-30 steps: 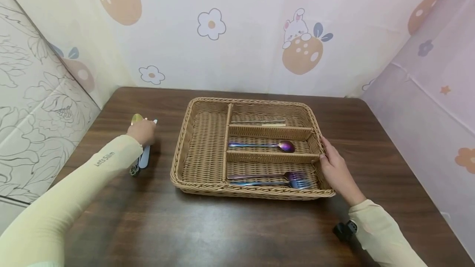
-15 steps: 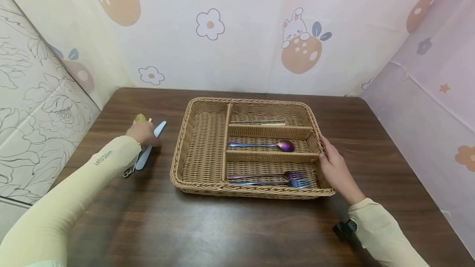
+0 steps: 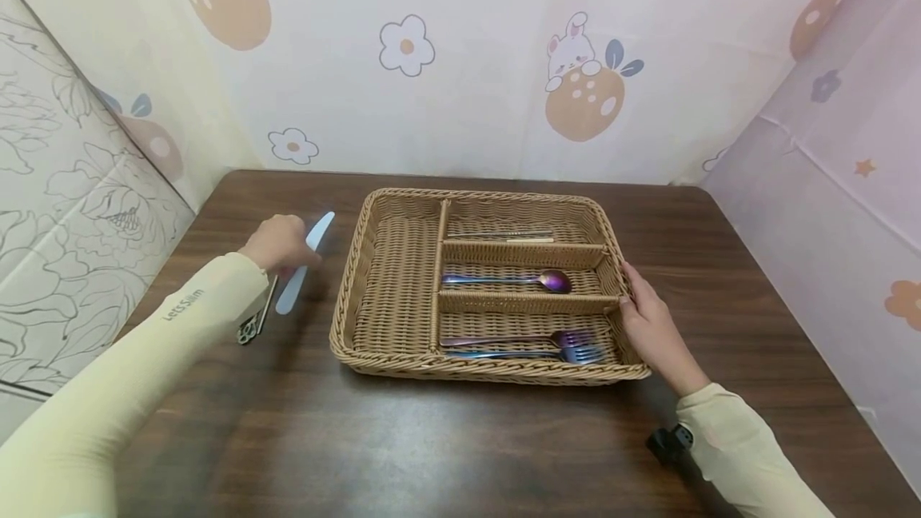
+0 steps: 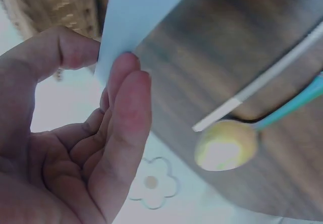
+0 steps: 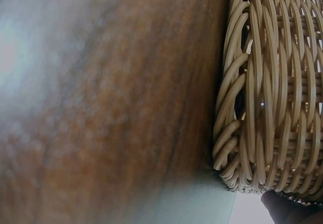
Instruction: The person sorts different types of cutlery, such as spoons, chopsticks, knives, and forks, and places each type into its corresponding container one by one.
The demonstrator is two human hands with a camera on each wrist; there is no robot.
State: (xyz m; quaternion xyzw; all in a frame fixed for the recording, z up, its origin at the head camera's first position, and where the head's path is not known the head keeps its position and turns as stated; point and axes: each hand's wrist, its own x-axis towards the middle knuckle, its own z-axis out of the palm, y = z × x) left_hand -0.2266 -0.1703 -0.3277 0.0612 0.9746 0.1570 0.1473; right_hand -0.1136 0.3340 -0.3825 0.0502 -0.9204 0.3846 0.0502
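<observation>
My left hand pinches a table knife between thumb and fingers, left of the woven basket. In the left wrist view the pale flat knife runs up from the fingertips. Beyond them lie a spoon with a gold bowl and teal handle, and a thin stick, perhaps a chopstick. The head view hides the spoon behind the hand. My right hand grips the basket's right rim, thumb on top. Only a dark fingertip shows in the right wrist view.
The basket's right side has three compartments: thin sticks at the back, a purple-blue spoon in the middle, two forks in front. A greenish openwork ornament lies by the left wrist. A patterned curtain hangs behind the table.
The left hand moves slightly right and away from me, and the knife shifts with it. The gold spoon bowl behind that hand drops out of the head view. My right hand stays put.
</observation>
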